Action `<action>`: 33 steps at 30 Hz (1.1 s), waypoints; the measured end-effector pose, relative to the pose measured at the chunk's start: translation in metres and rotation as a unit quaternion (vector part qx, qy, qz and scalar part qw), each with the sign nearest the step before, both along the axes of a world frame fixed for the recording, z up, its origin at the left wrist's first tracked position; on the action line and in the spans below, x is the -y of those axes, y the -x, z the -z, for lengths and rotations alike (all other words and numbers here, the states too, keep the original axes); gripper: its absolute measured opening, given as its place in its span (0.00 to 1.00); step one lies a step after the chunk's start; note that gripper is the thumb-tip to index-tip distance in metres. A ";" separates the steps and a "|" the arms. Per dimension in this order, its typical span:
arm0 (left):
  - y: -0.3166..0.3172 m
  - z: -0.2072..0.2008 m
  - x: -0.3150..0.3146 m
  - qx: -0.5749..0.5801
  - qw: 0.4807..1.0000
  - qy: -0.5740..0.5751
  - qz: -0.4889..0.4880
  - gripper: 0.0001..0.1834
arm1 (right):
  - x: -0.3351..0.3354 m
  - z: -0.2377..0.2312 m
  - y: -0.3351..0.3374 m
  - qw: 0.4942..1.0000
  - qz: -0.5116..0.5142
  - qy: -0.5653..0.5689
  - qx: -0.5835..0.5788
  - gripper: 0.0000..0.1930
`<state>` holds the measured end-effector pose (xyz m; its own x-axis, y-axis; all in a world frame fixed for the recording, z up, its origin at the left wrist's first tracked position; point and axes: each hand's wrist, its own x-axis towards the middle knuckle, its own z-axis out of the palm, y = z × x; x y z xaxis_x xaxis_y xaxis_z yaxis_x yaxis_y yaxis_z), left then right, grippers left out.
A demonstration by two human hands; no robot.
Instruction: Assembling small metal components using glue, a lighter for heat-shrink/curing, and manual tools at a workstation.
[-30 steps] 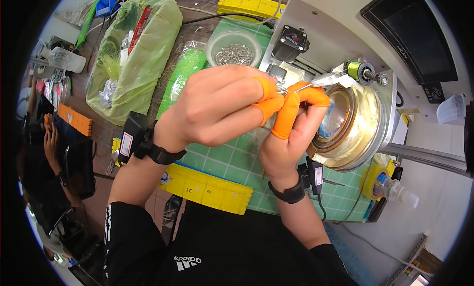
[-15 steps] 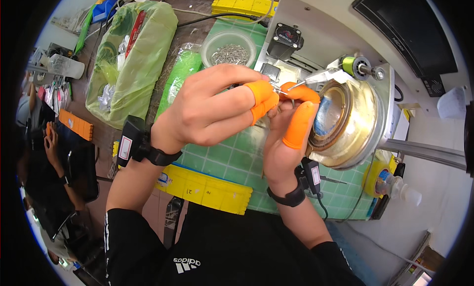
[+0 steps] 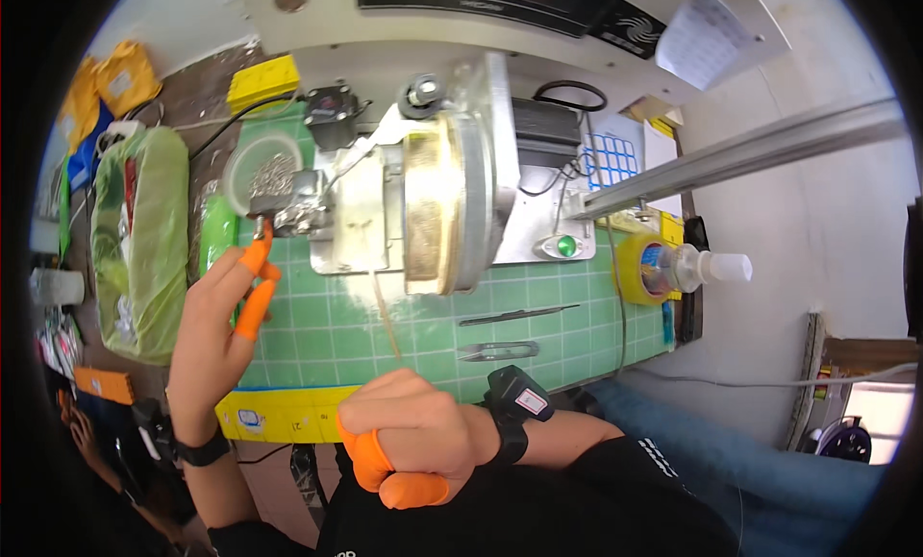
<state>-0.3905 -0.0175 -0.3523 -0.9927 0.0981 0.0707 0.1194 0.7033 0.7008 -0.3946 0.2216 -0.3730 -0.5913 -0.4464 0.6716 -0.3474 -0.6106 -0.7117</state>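
Observation:
My left hand [image 3: 207,321], with orange finger cots on its fingers, reaches up at the left side of the bench machine. Its index fingertip is at a small metal knob [image 3: 260,226] on the machine's metal clamp block [image 3: 296,213], and its thumb stands apart. My right hand [image 3: 413,432] is curled close to my body, over the front edge of the mat. Orange cots cover its fingers, and whatever lies inside them is hidden. A thin tan strand [image 3: 385,312] runs from the machine toward that hand. Behind the strand stands a big gold-coloured spool [image 3: 430,206].
A round tub [image 3: 237,177] of small metal pieces stands by the clamp block. Tweezers [image 3: 519,316] and thread snips [image 3: 498,351] lie on the green mat [image 3: 317,341]. At left sits a bag-lined bin [image 3: 144,259]; at right, a yellow tape roll [image 3: 636,269] and a metal bar [image 3: 731,163].
My hands, together beside the spool before, are now apart: the left at the clamp block, the right drawn back toward me and closed. The view has swung to the right.

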 end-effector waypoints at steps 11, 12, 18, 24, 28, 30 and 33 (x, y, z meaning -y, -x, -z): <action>-0.013 0.007 -0.014 0.084 0.996 -0.015 -0.022 0.36 | -0.013 -0.038 -0.009 0.987 -0.102 -0.104 -0.069 0.19; -0.016 0.006 -0.017 0.053 0.998 0.000 -0.044 0.31 | -0.025 -0.047 -0.006 0.976 -0.123 -0.147 -0.106 0.19; -0.094 -0.068 -0.012 -0.226 0.942 -0.219 0.116 0.27 | -0.167 -0.087 0.016 0.896 -0.141 -0.422 0.008 0.11; -0.071 -0.152 -0.079 -0.129 0.908 -0.261 0.300 0.13 | -0.254 -0.164 -0.033 0.965 0.090 0.189 -0.155 0.11; -0.072 -0.142 -0.102 -0.165 0.868 -0.335 0.328 0.10 | -0.183 -0.177 -0.016 0.873 0.365 -0.045 -0.320 0.11; -0.071 -0.142 -0.105 -0.176 0.870 -0.330 0.322 0.10 | -0.178 -0.175 -0.006 0.903 0.298 -0.075 -0.302 0.10; -0.067 -0.138 -0.109 -0.191 0.857 -0.340 0.337 0.11 | -0.158 -0.168 -0.010 0.954 0.171 -0.103 -0.222 0.08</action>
